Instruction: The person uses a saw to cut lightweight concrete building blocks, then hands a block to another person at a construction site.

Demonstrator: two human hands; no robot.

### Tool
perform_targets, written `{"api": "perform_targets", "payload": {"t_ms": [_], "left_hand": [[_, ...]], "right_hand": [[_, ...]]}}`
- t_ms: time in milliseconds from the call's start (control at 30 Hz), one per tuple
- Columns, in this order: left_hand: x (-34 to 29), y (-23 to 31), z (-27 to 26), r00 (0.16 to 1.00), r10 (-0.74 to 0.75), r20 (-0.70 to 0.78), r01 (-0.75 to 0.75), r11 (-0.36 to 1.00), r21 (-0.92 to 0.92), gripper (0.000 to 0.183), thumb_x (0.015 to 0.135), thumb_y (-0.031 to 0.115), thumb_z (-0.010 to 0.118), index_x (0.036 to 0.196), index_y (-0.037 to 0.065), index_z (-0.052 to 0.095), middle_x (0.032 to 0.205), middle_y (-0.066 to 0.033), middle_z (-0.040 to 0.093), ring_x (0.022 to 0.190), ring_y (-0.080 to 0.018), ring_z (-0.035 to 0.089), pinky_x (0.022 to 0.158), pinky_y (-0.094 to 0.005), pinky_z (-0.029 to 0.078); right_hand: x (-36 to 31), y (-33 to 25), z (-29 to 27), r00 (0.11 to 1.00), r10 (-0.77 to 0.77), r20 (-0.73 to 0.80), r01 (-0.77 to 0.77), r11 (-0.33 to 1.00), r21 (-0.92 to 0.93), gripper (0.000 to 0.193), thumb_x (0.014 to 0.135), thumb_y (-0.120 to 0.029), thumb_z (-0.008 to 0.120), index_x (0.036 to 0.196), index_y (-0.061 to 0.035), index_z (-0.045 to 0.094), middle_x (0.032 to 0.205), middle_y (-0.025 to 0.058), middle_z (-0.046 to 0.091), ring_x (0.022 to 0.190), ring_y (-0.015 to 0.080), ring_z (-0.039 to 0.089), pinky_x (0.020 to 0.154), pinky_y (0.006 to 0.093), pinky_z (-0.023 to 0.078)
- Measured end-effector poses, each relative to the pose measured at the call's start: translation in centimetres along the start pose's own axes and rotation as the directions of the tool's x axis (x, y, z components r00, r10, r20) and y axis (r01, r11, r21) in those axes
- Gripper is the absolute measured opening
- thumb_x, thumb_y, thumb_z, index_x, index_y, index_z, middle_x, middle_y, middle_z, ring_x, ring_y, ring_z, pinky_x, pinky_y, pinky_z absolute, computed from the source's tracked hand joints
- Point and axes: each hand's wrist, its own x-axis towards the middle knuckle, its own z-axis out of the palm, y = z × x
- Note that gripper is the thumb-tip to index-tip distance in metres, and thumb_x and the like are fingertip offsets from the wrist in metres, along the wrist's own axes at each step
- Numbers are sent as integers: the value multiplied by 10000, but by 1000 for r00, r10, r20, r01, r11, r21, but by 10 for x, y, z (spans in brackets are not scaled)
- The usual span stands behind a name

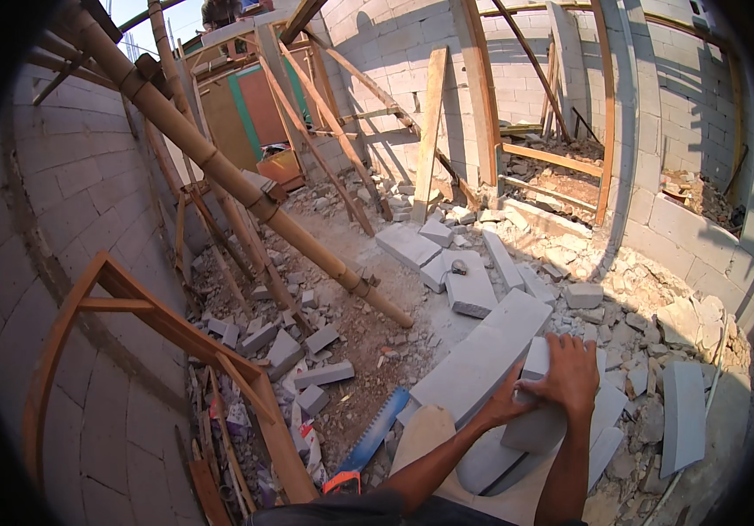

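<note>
Both my hands are closed around a pale grey lightweight concrete block at the lower right. My left hand grips its left side, and my right hand lies over its top and right side with fingers bent. Under and behind it more block pieces lie, including a long slab reaching away from me. To the left of my left forearm a handsaw with a blue blade and orange handle rests on the ground, its handle partly cut off by my clothing.
Farther off, a small dark item sits on a block. A bamboo pole slants across the left. A wooden frame leans by the left wall. Rubble covers the right side; timber props stand against the far wall.
</note>
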Motion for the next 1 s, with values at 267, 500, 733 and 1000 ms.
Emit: {"api": "perform_targets", "payload": {"t_ms": [267,500,733,1000], "left_hand": [[2,-4,-2,1000,22,-3,-21,995,95,1053,801,250,875,1607,21,238,1549,-167,440,1448,-283,426,1191,-423,371],[0,8,-2,1000,-20,-10,20,999,44,1042,792,220,868,1607,28,247,1544,-164,446,1441,-284,434,1184,-420,380],[12,-7,-3,999,-49,-12,49,998,24,1098,781,286,916,1614,41,243,1596,-210,377,1474,-335,388,1167,-448,402],[11,2,3,997,-70,-32,71,997,44,1095,756,316,939,1583,36,278,1527,-223,450,1412,-341,464,1136,-463,439]], "right_hand": [[-1,1,0,1000,-9,2,9,1000,13,994,567,-622,904,1333,-67,597,1198,117,651,1176,281,598,1057,444,378],[-1,2,-1,999,-38,-23,39,999,35,991,568,-593,914,1345,-71,589,1205,124,650,1183,284,597,1050,441,388],[10,13,-4,992,-124,-23,125,990,69,964,600,-518,920,1388,-71,589,1235,118,660,1198,280,602,1062,434,409],[15,23,2,989,-147,-7,147,985,88,1004,559,-599,906,1372,-92,606,1277,133,663,1198,293,609,1062,426,401]]}}
